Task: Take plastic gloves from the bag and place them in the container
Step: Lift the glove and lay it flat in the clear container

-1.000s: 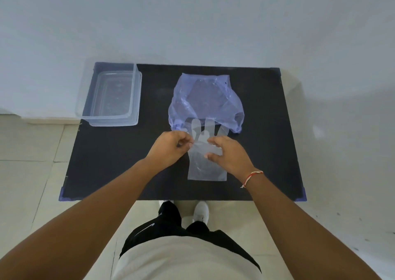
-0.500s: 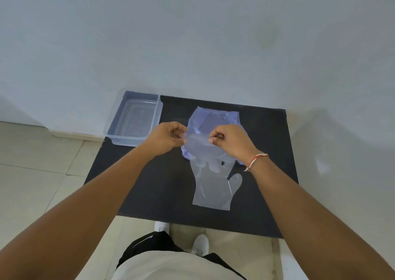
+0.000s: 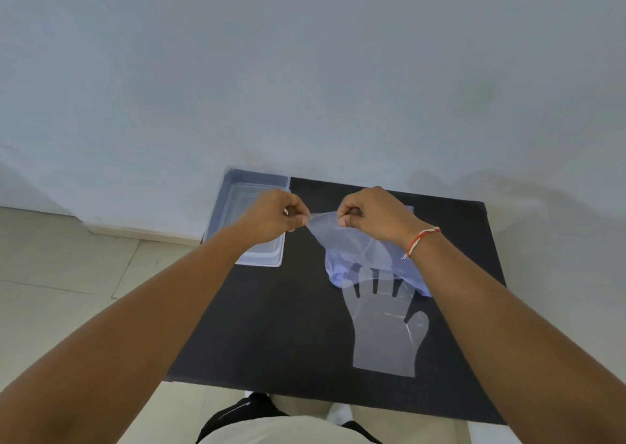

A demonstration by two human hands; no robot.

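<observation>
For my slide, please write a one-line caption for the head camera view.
Both hands, left and right, pinch a clear plastic glove above the black table, near the bag and container.

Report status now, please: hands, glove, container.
Left hand and right hand pinching lifted clear plastic glove. Second glove on table. Clear rectangular container unobstructed.

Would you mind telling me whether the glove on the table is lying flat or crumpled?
Flat: the glove lies spread on the black table, all fingers outlined, cuff toward the person.
</observation>
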